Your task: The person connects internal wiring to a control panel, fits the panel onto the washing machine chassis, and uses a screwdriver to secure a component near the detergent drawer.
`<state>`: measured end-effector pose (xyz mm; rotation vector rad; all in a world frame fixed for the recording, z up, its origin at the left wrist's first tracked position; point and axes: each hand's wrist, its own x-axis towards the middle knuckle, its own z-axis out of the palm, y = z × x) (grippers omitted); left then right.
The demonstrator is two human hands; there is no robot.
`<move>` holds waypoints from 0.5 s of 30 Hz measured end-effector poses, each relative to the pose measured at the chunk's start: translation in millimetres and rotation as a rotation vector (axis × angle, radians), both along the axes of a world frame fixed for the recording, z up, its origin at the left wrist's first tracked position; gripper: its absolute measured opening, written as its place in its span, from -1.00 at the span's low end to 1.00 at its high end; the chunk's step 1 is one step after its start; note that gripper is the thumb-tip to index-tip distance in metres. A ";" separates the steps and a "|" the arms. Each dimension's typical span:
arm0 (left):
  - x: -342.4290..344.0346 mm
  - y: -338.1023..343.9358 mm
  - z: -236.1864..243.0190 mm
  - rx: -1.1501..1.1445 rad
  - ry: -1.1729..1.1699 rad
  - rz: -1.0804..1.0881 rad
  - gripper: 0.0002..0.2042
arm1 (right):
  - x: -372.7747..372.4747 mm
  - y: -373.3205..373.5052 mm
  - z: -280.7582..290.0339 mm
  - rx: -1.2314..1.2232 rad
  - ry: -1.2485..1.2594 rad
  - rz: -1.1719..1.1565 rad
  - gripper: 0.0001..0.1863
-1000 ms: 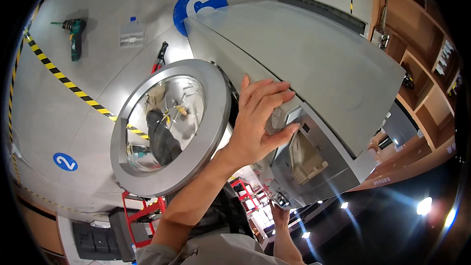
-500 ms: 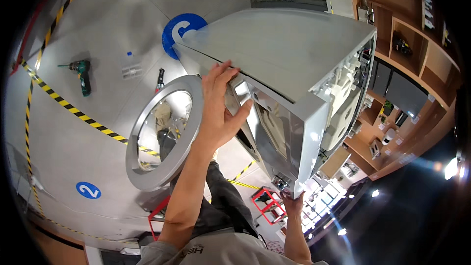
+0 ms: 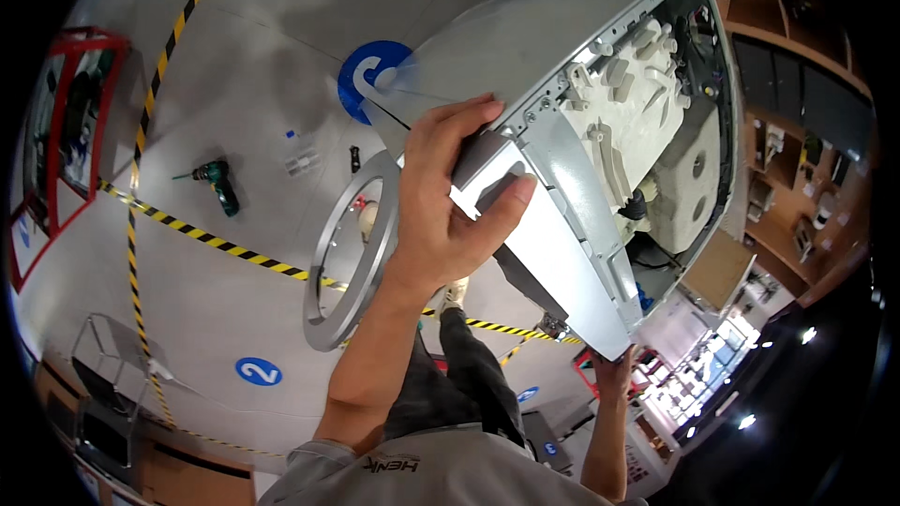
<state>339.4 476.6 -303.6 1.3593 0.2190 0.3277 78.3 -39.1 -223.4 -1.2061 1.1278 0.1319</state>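
As left hand [image 3: 438,201] clasps panel [image 3: 567,267] — right [image 3: 614,371] touches it.

Grey floor [image 3: 300,122], striped yellow-and-black tape [image 3: 211,241], round blue markers [image 3: 258,371]. Brown shelves [image 3: 776,242] to right. Bright window [image 3: 701,373] lower right; small lights [image 3: 808,334] glare against darkness.

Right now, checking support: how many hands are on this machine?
2: left hand at the left end of the front panel, right hand at its right end; others may be hidden.
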 end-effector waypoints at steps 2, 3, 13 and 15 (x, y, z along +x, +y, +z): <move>-0.4 -5.9 -6.9 0.014 -0.044 0.048 -0.50 | 3.6 11.4 -1.9 0.031 -0.046 0.014 -0.38; -1.5 -8.6 -5.1 -0.034 -0.027 0.058 -0.52 | 4.8 11.2 -0.5 0.013 -0.050 0.032 -0.38; -0.5 -10.3 2.1 -0.070 0.068 0.068 -0.58 | -1.3 7.8 -7.6 -0.266 -0.040 0.108 -0.37; -0.3 -9.7 3.3 -0.074 0.077 0.057 -0.58 | -7.0 0.4 -15.0 -0.337 -0.010 0.109 -0.40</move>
